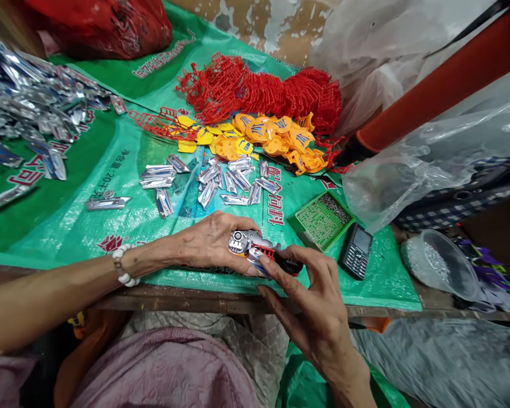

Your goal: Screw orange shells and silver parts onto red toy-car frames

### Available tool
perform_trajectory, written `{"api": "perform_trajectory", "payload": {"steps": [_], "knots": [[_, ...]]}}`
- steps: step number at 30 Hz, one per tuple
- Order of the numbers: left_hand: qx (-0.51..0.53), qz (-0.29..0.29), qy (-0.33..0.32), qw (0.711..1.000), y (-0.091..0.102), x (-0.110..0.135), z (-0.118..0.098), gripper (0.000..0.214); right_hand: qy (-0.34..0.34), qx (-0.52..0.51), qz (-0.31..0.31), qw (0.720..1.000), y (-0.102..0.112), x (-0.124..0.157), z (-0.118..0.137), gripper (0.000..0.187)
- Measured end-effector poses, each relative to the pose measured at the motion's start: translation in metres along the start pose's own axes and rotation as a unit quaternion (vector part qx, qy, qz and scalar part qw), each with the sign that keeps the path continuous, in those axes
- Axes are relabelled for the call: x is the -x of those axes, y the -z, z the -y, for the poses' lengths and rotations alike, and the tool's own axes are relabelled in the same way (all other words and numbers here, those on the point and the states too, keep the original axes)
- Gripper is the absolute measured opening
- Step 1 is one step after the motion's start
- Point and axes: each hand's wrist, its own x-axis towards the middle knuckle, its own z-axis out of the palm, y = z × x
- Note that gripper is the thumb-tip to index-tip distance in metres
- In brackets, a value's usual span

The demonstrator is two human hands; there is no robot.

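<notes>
My left hand, with a beaded bracelet at the wrist, is closed around a toy motorcycle at the front edge of the sheet. The toy shows a grey engine-like part, red bars and a black end at the right. My right hand grips it from the right, index fingertip on a silver, stickered piece at its side. The toy's underside is hidden by my fingers. Just beyond my hands lie several loose silver side pieces with blue stripes.
Orange-yellow plastic shells lie before a heap of red plastic frames. Silver parts pile up at left. To the right are a green box of screws, a black keypad phone, a clear bowl and a slanting red pole.
</notes>
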Motion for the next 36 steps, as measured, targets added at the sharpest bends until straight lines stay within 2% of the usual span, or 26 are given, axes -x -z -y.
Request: {"api": "perform_trajectory", "payload": {"steps": [5,9,16,27,31,36], "knots": [[-0.011,-0.002,0.017,1.0,0.0,0.0,-0.003,0.039,0.01,0.027,-0.019,0.999,-0.007,0.008,0.003,0.046],[-0.025,0.006,0.011,1.0,0.0,-0.001,-0.003,0.04,0.006,0.013,-0.003,1.0,-0.004,0.004,-0.001,0.043],[-0.028,-0.005,-0.015,0.999,0.0,-0.002,0.003,0.042,-0.01,-0.034,-0.01,0.999,0.004,-0.007,0.001,0.043],[-0.057,0.04,-0.028,0.997,0.006,-0.004,0.005,0.057,0.041,-0.031,0.031,0.998,0.016,-0.017,-0.008,0.038],[-0.075,0.039,-0.046,0.995,0.01,-0.004,0.008,0.066,0.028,-0.066,0.036,0.997,0.011,-0.019,-0.009,0.038],[-0.054,0.026,-0.036,0.998,0.01,-0.005,0.01,0.055,-0.011,-0.113,0.045,0.993,0.011,-0.019,-0.013,0.039]]}}
